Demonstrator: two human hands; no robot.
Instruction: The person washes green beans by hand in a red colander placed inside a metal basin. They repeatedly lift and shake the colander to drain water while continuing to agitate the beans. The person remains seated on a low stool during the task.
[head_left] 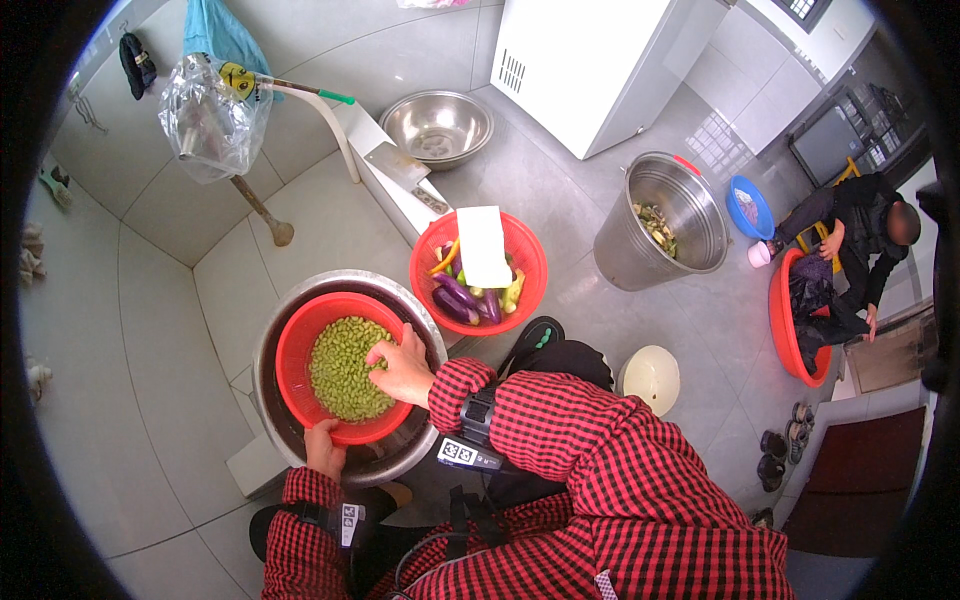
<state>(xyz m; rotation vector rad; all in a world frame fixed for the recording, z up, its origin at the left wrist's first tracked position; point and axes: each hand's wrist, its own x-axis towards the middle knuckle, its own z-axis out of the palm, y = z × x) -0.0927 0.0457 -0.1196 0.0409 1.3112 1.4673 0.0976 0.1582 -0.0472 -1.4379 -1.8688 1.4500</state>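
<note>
A red plastic basket [302, 375] full of green beans [345, 365] rests inside a large steel basin [272, 410]. My left hand [325, 447] grips the basket's near rim, its fingers closed round it. My right hand [398, 368] reaches over the basket's right side, fingers curled down into the beans; what they hold is too small to make out. Beside and behind it, another red basket [528, 275] holds eggplants [455, 298], other vegetables and a white board or sheet [483, 247].
A cleaver [395, 165] lies on a white ledge, near a steel bowl [437, 125] and white appliance [590, 70]. A steel bucket [640, 250] holds scraps. A cream bowl [650, 380] sits right of me. At right, another person [865, 240] is at a red tub [785, 335], near a blue basin [750, 207].
</note>
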